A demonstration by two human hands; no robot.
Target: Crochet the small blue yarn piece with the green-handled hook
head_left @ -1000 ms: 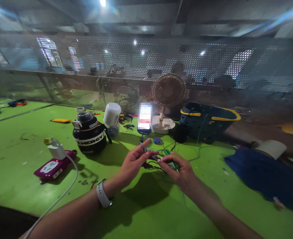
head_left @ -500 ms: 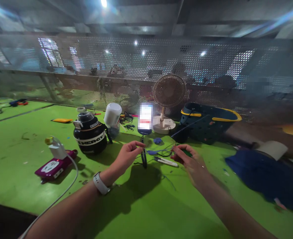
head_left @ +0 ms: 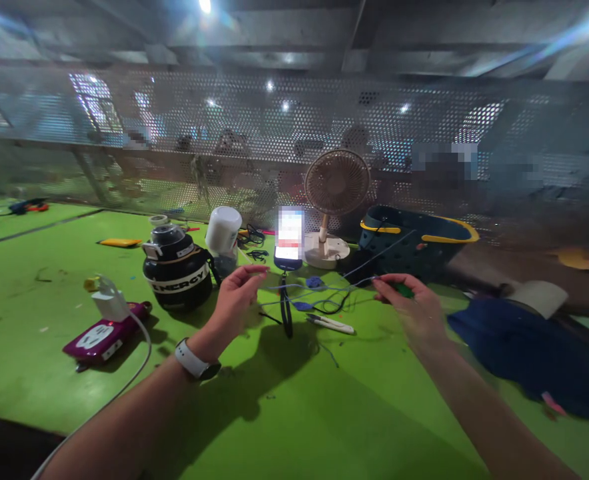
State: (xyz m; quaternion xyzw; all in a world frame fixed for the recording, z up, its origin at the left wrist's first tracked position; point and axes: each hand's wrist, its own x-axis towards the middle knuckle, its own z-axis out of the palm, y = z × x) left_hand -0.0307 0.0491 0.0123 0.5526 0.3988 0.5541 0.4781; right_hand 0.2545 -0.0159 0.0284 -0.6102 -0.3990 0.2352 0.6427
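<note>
A thin blue-grey cord (head_left: 358,285) stretches between my two hands above the green table. My left hand (head_left: 235,299) pinches its left end between thumb and fingertips. My right hand (head_left: 415,305) grips the other end at its fingertips, and a green object (head_left: 404,290), mostly hidden, sits within its fingers. Under the cord lie white-handled thread snips (head_left: 332,325) and a black cord with a blue piece (head_left: 302,307). Just beyond is a small blue bundle (head_left: 314,283). A dark wrist strap (head_left: 286,310) hangs from a lit device (head_left: 288,240) between my hands.
A black jug (head_left: 179,273) and a purple power strip (head_left: 105,333) with a white cable stand at left. Behind are a white bottle (head_left: 223,229), a fan (head_left: 337,183) and a dark basket (head_left: 414,243). Dark blue cloth (head_left: 519,353) lies at right.
My hands have moved apart, the left to the left and the right to the right and slightly up. The cord between them is now drawn out longer.
</note>
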